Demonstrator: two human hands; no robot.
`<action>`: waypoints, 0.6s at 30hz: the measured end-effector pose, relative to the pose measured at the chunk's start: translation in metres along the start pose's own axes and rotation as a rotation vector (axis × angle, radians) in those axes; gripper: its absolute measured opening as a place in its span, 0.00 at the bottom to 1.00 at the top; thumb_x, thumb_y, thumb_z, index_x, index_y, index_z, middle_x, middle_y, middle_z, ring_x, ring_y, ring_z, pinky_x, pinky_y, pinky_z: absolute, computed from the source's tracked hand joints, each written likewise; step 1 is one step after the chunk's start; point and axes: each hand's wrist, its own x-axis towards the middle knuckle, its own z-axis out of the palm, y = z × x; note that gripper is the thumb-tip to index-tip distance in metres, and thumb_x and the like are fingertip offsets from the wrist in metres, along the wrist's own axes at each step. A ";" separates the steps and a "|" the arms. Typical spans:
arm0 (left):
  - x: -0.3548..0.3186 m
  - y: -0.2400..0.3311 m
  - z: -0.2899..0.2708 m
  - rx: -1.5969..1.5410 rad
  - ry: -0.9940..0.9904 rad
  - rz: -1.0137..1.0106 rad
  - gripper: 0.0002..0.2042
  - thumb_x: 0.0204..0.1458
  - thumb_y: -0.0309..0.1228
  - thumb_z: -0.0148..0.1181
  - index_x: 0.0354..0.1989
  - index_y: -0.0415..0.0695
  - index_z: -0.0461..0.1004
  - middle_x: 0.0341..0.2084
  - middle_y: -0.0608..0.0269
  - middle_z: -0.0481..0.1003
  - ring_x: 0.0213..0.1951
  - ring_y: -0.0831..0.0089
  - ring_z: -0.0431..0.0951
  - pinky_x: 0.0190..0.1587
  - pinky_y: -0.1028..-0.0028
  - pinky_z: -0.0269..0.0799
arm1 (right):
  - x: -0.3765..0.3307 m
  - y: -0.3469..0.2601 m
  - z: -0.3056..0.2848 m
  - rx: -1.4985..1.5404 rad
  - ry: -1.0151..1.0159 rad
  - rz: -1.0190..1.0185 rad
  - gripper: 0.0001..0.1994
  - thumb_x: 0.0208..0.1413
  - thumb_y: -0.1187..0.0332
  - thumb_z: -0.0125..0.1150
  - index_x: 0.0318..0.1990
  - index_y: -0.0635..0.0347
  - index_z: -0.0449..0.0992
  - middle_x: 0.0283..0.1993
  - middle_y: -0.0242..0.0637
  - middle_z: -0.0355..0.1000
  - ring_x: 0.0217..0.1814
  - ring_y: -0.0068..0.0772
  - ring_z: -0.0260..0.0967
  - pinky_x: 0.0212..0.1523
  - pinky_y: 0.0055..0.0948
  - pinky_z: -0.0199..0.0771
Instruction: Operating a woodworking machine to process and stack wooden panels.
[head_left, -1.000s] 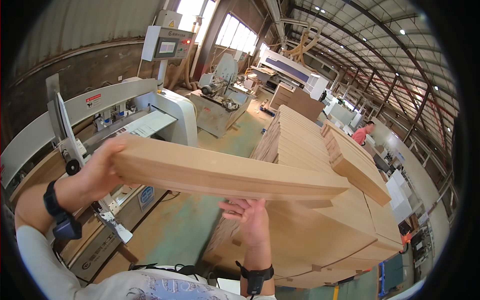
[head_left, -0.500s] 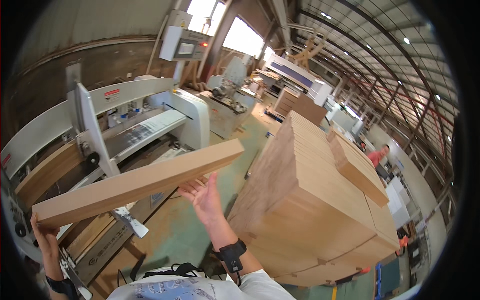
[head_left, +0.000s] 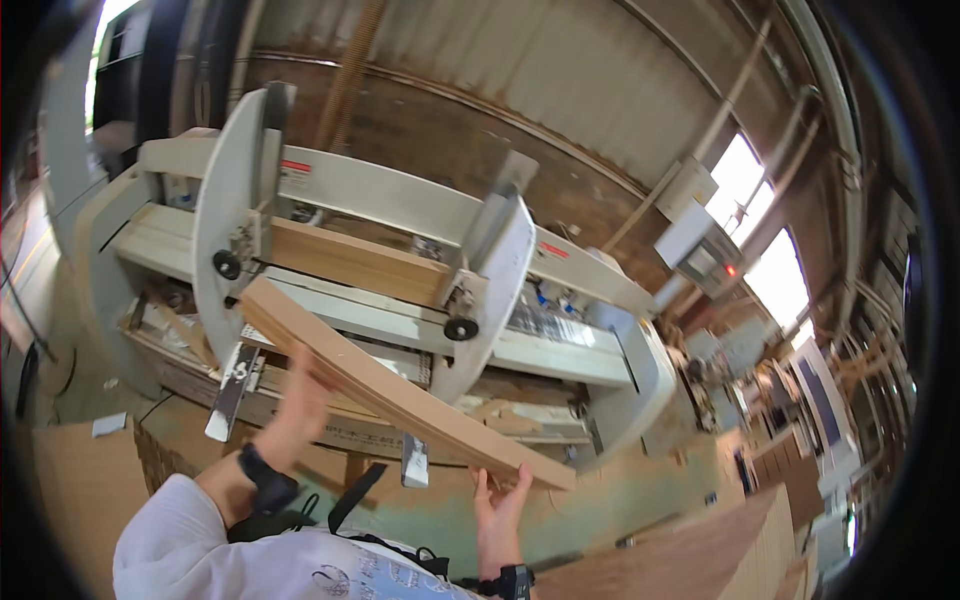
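Wooden board (head_left: 395, 380) observed in front of the pale machine (head_left: 390, 200), tilted, its left end higher and overlapping the machine's front in my line of sight; contact with the machine cannot be judged. Left hand (head_left: 295, 405) at the board's near side, smeared by blur, fingers partly lost against the wood; cannot tell whether it is clamped. Right hand (head_left: 497, 515) touches the lower edge near the right end, thumb and fingers spread apart; whether they pinch the board, cannot tell. The right wrist device (head_left: 517, 580) is cut off by the lower rim, as is the shirt print (head_left: 360, 580). Right of the machine, a control box (head_left: 700, 245) shows a red light, its screen hard to make out. Two red-and-white labels sit on the machine's upper beam (too small to read from here), and dark lettering along its lower front is partly covered.
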 end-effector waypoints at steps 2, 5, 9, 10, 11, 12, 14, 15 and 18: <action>-0.018 -0.049 0.008 0.045 -0.073 -0.209 0.27 0.51 0.50 0.48 0.55 0.48 0.56 0.51 0.63 0.61 0.55 0.69 0.57 0.55 0.63 0.53 | 0.006 0.006 0.001 0.002 -0.021 0.065 0.28 0.43 0.52 0.60 0.50 0.56 0.60 0.47 0.41 0.55 0.47 0.46 0.60 0.46 0.32 0.70; -0.028 -0.103 0.018 0.098 0.007 -0.375 0.29 0.46 0.48 0.56 0.53 0.48 0.56 0.49 0.61 0.62 0.54 0.65 0.59 0.51 0.57 0.57 | -0.008 0.002 0.018 -0.015 -0.013 0.100 0.27 0.46 0.52 0.57 0.51 0.57 0.60 0.49 0.42 0.56 0.48 0.45 0.60 0.44 0.29 0.71; -0.015 -0.104 0.063 0.204 -0.047 -0.525 0.22 0.47 0.42 0.55 0.49 0.49 0.62 0.43 0.62 0.65 0.46 0.67 0.63 0.48 0.61 0.61 | 0.011 -0.017 0.017 -0.097 -0.140 -0.017 0.28 0.47 0.48 0.56 0.51 0.55 0.60 0.46 0.38 0.61 0.49 0.38 0.61 0.44 0.28 0.71; -0.012 -0.099 0.080 0.200 -0.003 -0.497 0.21 0.46 0.43 0.55 0.47 0.48 0.63 0.42 0.62 0.65 0.45 0.67 0.64 0.47 0.60 0.63 | 0.019 -0.024 0.023 -0.103 -0.172 0.003 0.28 0.47 0.48 0.56 0.51 0.55 0.60 0.46 0.38 0.61 0.49 0.38 0.61 0.44 0.28 0.71; 0.001 -0.097 0.087 0.172 -0.035 -0.463 0.22 0.45 0.43 0.56 0.47 0.47 0.63 0.42 0.62 0.65 0.45 0.66 0.65 0.46 0.60 0.64 | 0.024 -0.029 0.029 -0.161 -0.232 -0.023 0.29 0.47 0.46 0.55 0.51 0.54 0.60 0.45 0.38 0.63 0.51 0.38 0.61 0.42 0.28 0.70; 0.013 -0.097 0.095 0.142 -0.069 -0.434 0.22 0.45 0.43 0.56 0.47 0.47 0.63 0.43 0.61 0.64 0.45 0.65 0.65 0.45 0.59 0.65 | 0.029 -0.037 0.036 -0.221 -0.288 -0.054 0.31 0.47 0.44 0.54 0.52 0.54 0.60 0.45 0.37 0.64 0.53 0.37 0.60 0.41 0.27 0.69; 0.035 -0.074 0.126 0.083 -0.116 -0.353 0.22 0.43 0.43 0.57 0.46 0.47 0.63 0.43 0.61 0.64 0.45 0.64 0.66 0.45 0.58 0.66 | 0.025 -0.053 0.064 -0.376 -0.430 -0.078 0.28 0.52 0.42 0.44 0.52 0.52 0.60 0.43 0.40 0.66 0.53 0.38 0.62 0.39 0.25 0.66; 0.051 -0.066 0.142 0.065 -0.073 -0.345 0.23 0.42 0.43 0.58 0.46 0.47 0.63 0.44 0.61 0.64 0.46 0.63 0.65 0.44 0.57 0.66 | 0.027 -0.062 0.070 -0.403 -0.401 -0.151 0.27 0.53 0.43 0.43 0.52 0.52 0.60 0.41 0.39 0.68 0.47 0.37 0.65 0.34 0.28 0.68; 0.103 -0.019 0.184 0.027 0.034 -0.296 0.28 0.40 0.47 0.58 0.49 0.48 0.60 0.46 0.59 0.63 0.47 0.61 0.65 0.44 0.57 0.66 | 0.029 -0.086 0.082 -0.478 -0.382 -0.207 0.28 0.54 0.46 0.44 0.56 0.55 0.56 0.49 0.43 0.62 0.52 0.40 0.60 0.44 0.39 0.58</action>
